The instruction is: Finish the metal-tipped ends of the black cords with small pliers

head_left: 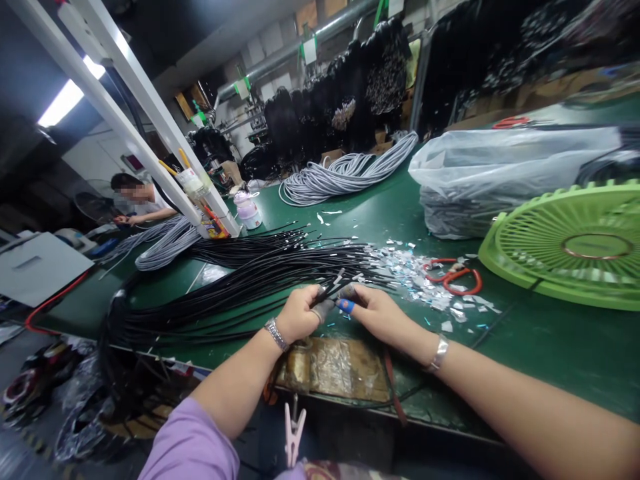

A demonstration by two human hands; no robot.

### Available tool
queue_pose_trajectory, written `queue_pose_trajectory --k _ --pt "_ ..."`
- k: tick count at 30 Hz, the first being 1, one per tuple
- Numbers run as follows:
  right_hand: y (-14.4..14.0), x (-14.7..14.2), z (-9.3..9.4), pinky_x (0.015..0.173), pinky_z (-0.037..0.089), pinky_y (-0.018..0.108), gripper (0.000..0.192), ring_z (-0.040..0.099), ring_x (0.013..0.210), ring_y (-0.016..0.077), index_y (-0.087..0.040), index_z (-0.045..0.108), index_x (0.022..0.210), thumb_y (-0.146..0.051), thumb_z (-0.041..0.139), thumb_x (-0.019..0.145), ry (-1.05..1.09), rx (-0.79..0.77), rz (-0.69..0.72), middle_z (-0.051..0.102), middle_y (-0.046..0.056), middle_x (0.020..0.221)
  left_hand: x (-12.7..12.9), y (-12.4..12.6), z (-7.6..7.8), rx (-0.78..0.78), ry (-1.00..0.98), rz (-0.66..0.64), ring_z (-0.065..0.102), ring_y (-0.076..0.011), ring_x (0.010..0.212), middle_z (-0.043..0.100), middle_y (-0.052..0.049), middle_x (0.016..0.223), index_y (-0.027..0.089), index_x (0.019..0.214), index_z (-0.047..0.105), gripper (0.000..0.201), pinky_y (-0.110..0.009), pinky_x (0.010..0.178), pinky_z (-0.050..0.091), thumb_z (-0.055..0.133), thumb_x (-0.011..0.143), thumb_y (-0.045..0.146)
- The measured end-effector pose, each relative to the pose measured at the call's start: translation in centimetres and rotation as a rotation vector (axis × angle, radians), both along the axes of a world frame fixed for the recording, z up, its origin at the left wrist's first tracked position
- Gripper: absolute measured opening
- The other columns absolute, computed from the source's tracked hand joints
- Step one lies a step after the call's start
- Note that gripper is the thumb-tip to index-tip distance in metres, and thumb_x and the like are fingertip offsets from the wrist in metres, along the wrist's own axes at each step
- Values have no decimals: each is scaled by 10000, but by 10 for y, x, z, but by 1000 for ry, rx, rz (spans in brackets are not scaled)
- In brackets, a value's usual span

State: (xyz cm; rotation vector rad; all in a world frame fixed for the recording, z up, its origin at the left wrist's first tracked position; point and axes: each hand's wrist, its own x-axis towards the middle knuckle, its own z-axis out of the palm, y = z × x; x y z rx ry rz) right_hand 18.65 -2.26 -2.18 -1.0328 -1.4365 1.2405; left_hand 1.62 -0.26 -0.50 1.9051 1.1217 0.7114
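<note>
My left hand (303, 313) is closed with thumb and finger pinched on the end of a black cable, and a dark cover shows on a fingertip. Close against it, my right hand (367, 309) pinches at the same cable end, with blue tape around one finger and grey covers on fingertips. The held tip itself is mostly hidden by the fingers. A long bundle of black cables (215, 293) runs from the left edge of the green table to just behind my hands. White and blue scraps (415, 277) lie scattered to the right, beside red-handled scissors (463, 281).
A green fan (575, 247) and a clear plastic bag (465, 180) stand at right. Grey cable coils (340, 177) lie at the back. A purple bottle (247, 210) is beside a white post (165, 133). A co-worker (143, 200) sits far left. A taped board (340, 367) lies at the front edge.
</note>
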Motion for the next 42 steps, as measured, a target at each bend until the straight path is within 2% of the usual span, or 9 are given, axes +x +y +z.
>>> queue_pose_trajectory --k 4,6,13,18,22,25,34,37,42 --pt "4 10 3 411 195 231 279 256 430 74 -214 481 569 -409 680 598 319 -303 43 387 -60 481 -1 1 1 -10 -23 22 407 -72 436 495 39 513 168 675 517 322 -196 427 304 619 745 466" --pt "7 15 2 407 168 231 285 242 428 71 -219 454 567 -412 662 594 396 -313 -29 384 -58 497 -1 2 2 -65 -49 55 394 -65 388 487 47 496 173 672 491 357 -195 393 293 611 737 503" --pt "0 9 -2 574 382 301 245 499 609 167 -234 624 829 -393 689 655 -259 178 -150 643 24 745 1 4 2 -202 -103 78 377 -50 327 481 67 468 162 726 502 392 -179 343 279 651 699 523" --pt "0 5 -5 601 382 313 144 507 607 174 -226 629 780 -344 548 784 -324 258 -163 613 18 667 1 2 -2 -171 -95 42 383 -43 337 485 63 485 154 728 513 396 -175 336 294 666 693 517" --pt "5 6 -4 565 388 292 242 479 583 151 -209 578 709 -447 601 747 -147 140 -61 571 -2 625 -1 3 -2 -200 -95 2 410 -42 346 498 62 491 151 723 513 458 -167 345 332 674 668 576" --pt "2 5 0 492 340 252 344 405 530 112 -205 534 683 -526 657 698 -9 46 -4 498 -39 574 -5 6 1 -346 -90 -89 457 -53 350 531 50 495 150 723 514 512 -160 344 332 666 643 633" --pt "-5 10 5 396 171 208 428 260 423 37 -190 470 658 -506 757 629 281 -256 326 438 -80 528 -13 9 13 -633 -98 -237 440 -47 307 588 12 487 124 673 562 485 -171 313 231 738 592 568" --pt "-7 15 4 389 166 203 442 266 417 33 -182 483 646 -517 769 613 274 -267 405 446 -75 525 -11 3 22 -594 -62 -226 414 -42 318 569 26 473 117 683 589 450 -173 330 280 772 577 514" --pt "-13 17 4 388 187 203 424 293 419 36 -167 524 614 -517 762 627 228 -246 465 452 -62 514 -15 -19 51 -314 66 -193 449 -57 399 557 37 505 119 714 620 343 -174 402 349 748 651 431"
